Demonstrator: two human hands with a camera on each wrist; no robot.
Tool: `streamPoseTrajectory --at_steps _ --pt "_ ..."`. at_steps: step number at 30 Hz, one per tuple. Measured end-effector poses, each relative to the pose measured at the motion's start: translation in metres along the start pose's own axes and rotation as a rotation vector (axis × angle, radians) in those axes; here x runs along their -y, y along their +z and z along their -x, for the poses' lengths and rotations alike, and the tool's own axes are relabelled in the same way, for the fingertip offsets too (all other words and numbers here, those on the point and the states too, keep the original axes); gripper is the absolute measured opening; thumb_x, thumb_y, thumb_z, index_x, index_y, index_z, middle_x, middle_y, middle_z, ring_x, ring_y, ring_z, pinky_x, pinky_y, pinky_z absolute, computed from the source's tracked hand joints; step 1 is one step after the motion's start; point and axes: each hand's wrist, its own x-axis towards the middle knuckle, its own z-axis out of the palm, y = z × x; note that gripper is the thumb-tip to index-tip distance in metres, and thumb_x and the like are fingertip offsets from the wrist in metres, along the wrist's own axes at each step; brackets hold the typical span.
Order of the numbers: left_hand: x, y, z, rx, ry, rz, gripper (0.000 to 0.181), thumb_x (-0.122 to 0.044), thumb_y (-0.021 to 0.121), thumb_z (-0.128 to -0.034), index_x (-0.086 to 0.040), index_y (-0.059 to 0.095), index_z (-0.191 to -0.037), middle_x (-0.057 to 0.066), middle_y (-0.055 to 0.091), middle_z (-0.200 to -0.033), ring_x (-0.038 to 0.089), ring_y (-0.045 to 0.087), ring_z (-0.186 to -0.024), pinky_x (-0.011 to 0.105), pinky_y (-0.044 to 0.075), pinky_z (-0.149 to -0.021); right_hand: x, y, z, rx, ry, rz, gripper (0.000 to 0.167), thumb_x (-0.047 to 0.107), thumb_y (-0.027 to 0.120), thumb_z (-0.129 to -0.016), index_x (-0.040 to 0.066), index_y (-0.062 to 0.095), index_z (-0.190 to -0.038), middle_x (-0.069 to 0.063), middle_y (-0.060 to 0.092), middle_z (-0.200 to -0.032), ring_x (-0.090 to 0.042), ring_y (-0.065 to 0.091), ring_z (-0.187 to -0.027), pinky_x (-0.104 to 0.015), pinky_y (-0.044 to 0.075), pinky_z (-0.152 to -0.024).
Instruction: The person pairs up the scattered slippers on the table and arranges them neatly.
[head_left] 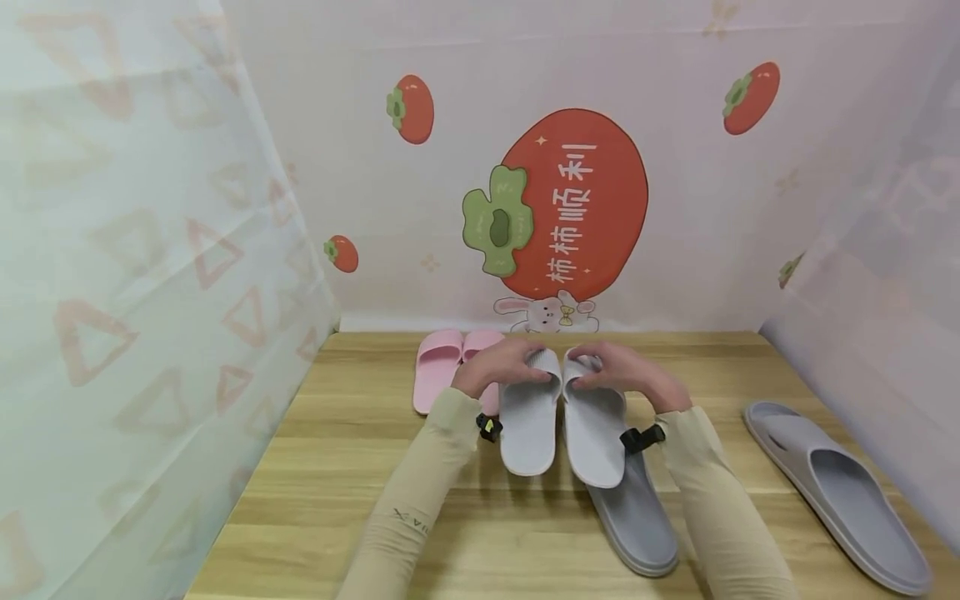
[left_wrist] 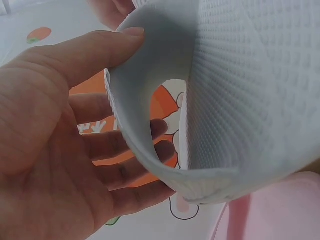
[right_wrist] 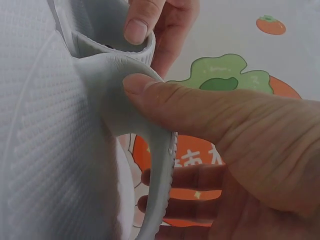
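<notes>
Two light grey slippers are held side by side above the table in the head view. My left hand (head_left: 504,367) grips the left slipper (head_left: 528,429) by its strap, and my right hand (head_left: 626,372) grips the strap of the right slipper (head_left: 596,437). In the left wrist view the thumb of the left hand (left_wrist: 65,130) lies on the strap (left_wrist: 132,110) with the fingers on its other side. The right wrist view shows the right hand's (right_wrist: 235,135) thumb pressed on the strap (right_wrist: 112,85), fingers beyond it.
A pink pair of slippers (head_left: 435,379) stands at the back, left of the grey ones, partly covered by the left hand. One darker grey slipper (head_left: 641,521) lies under the right light grey one. Another (head_left: 855,492) lies at the table's (head_left: 300,500) right side.
</notes>
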Motion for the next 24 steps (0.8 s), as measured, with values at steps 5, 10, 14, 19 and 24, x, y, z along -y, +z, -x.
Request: streamPoseTrajectory --at_steps 5,10,14,19,24 --pt "0.008 -0.007 -0.004 0.024 -0.030 -0.015 0.054 -0.036 0.068 -0.0893 -0.014 0.056 -0.137 0.003 0.062 -0.129 0.017 0.057 -0.111 0.032 0.046 -0.101 0.001 -0.004 -0.015 0.005 -0.003 0.012 0.047 0.027 0.080 -0.081 0.007 0.067 -0.121 -0.012 0.068 -0.119 -0.025 0.059 -0.102 -0.046 0.049 -0.091" --pt "0.015 -0.017 -0.010 0.045 -0.070 -0.042 0.062 -0.038 0.068 -0.0888 -0.009 0.052 -0.141 0.007 0.056 -0.141 0.019 0.054 -0.124 0.034 0.042 -0.108 0.000 -0.006 -0.029 0.030 0.053 0.019 0.050 0.032 0.080 -0.081 0.011 0.066 -0.125 -0.013 0.066 -0.124 -0.026 0.059 -0.105 -0.048 0.049 -0.094" --pt "0.020 -0.023 -0.012 0.055 -0.076 -0.064 0.059 -0.036 0.068 -0.0888 -0.009 0.054 -0.139 0.006 0.061 -0.134 0.017 0.057 -0.113 0.032 0.045 -0.103 0.000 -0.007 -0.038 0.045 0.074 0.013 0.051 0.034 0.079 -0.082 0.013 0.065 -0.127 -0.012 0.064 -0.128 -0.027 0.058 -0.110 -0.050 0.047 -0.098" --pt "0.022 -0.030 -0.012 0.047 -0.100 -0.044 0.057 -0.033 0.069 -0.0884 -0.009 0.054 -0.138 0.005 0.061 -0.133 0.017 0.057 -0.109 0.033 0.045 -0.103 -0.002 -0.006 -0.048 0.033 0.047 0.014 0.051 0.034 0.079 -0.082 0.012 0.065 -0.125 -0.012 0.065 -0.123 -0.027 0.058 -0.106 -0.049 0.048 -0.096" --pt "0.026 -0.033 -0.011 0.037 -0.146 0.018 0.058 -0.030 0.069 -0.0885 -0.009 0.053 -0.140 0.005 0.058 -0.139 0.020 0.055 -0.117 0.035 0.042 -0.107 -0.006 -0.006 -0.059 0.035 0.046 0.013 0.052 0.035 0.078 -0.083 0.012 0.063 -0.127 -0.014 0.062 -0.129 -0.029 0.057 -0.116 -0.050 0.046 -0.099"
